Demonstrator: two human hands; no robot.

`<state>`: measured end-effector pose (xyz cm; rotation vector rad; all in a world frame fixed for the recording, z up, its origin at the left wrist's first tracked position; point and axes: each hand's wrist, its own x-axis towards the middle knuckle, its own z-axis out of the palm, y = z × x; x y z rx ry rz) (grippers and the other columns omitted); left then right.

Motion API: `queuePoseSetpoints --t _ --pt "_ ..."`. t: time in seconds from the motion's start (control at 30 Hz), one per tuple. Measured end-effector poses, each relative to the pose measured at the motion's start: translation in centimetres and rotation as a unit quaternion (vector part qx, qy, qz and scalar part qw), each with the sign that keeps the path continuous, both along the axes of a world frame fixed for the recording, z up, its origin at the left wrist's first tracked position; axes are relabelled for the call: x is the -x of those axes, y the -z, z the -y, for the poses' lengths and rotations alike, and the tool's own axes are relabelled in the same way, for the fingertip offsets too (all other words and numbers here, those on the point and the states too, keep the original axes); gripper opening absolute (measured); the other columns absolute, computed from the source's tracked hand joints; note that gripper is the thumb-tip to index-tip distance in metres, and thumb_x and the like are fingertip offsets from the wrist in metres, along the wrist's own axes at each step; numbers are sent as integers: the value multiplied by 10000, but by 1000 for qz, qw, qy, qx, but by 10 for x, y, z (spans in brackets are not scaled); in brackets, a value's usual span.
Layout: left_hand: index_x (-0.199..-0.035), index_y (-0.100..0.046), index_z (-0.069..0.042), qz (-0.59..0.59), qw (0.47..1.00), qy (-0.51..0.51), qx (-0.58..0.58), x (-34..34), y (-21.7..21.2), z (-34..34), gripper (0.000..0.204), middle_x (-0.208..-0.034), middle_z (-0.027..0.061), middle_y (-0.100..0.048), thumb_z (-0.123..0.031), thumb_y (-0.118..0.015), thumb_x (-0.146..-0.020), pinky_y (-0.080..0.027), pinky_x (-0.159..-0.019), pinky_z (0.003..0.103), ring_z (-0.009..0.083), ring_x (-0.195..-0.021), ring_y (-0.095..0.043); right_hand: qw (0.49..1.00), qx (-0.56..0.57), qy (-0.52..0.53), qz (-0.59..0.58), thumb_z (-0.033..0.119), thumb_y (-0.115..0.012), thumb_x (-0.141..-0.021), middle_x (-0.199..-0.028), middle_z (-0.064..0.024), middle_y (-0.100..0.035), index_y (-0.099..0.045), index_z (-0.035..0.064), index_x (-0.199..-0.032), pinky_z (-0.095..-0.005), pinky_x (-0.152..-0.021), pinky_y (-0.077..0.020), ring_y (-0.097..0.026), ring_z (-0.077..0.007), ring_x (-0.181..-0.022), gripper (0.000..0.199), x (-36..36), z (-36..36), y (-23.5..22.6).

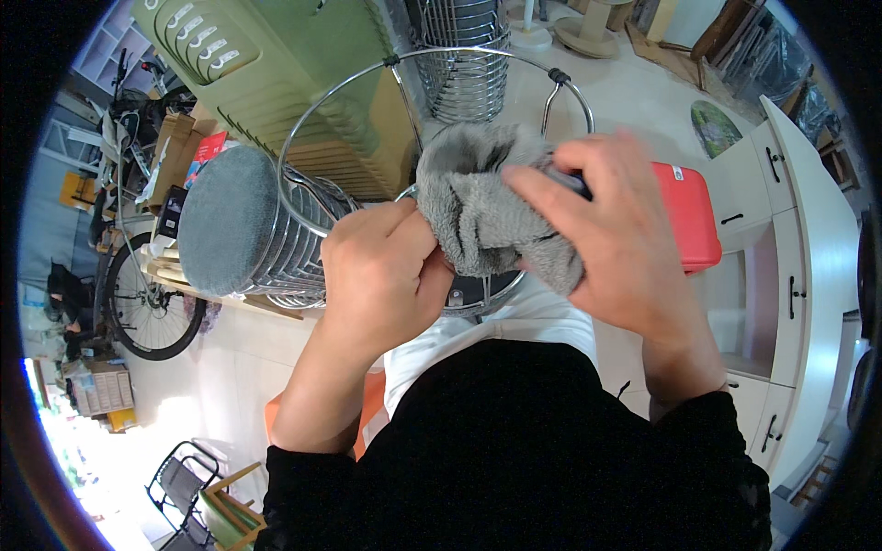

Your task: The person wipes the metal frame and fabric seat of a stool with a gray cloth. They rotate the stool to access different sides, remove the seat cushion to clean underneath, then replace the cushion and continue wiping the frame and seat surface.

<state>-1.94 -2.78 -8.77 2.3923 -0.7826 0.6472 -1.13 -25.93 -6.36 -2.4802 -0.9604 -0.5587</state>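
Observation:
A piece of grey plush fabric [487, 202] is bunched up in front of me, held between my two hands. My left hand [381, 266] is closed in a fist at the fabric's left edge, pinching it. My right hand [616, 239] grips the right side, slightly blurred, with its thumb and fingers around the fabric and a small dark piece that I cannot make out. Around and beyond the fabric stands a chrome stool frame [441, 50], its ring fitted with black clips. Below the fabric a round black part [478, 296] shows near my lap; the hands and fabric hide the rest.
At left lies a stack of chrome stools with a grey plush seat [228, 220]. Green stacked panels [276, 64] rise behind it, beside another chrome stack [464, 64]. A red case [684, 216] and white cabinet [781, 266] stand at right; a bicycle [152, 294] is far left.

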Motion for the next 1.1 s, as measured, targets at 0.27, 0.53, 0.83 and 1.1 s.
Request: queuePoseSetpoints --t 0.27,0.53,0.83,1.1 --pt "-990 -713 -102 -22 999 29 -6 4 -8 0 273 -607 31 -488 -174 -748 -730 -391 -460 335 215 -494 -506 985 -61 -119 -110 155 -750 -609 -1333 -97 -555 -627 103 -1096 -526 -1113 -294 -470 -329 -1289 505 -78 66 28" --pt "-894 -628 -85 -89 995 32 -17 -14 -10 12 247 -639 48 -543 -189 -765 -717 -438 -449 355 235 -530 -583 987 42 -113 -106 125 -747 -613 -1116 -57 -634 -650 163 -1171 -517 -1093 -313 -557 -265 -1151 568 -51 4 10" --pt "-952 -642 -51 -70 995 68 -31 -23 -4 4 311 -638 23 -548 -207 -781 -723 -443 -438 320 201 -516 -575 971 32 -195 -134 171 -825 -557 -1168 -58 -637 -680 132 -1101 -462 -1012 -412 -547 -305 -1145 564 -146 76 29" --pt "-926 -638 -58 -127 989 69 -17 -27 -3 -3 288 -625 29 -537 -208 -778 -723 -429 -427 324 206 -497 -565 965 72 -190 -164 5 -719 -580 -1210 -35 -598 -643 164 -1193 -391 -931 -478 -524 -310 -1111 638 -85 22 6"
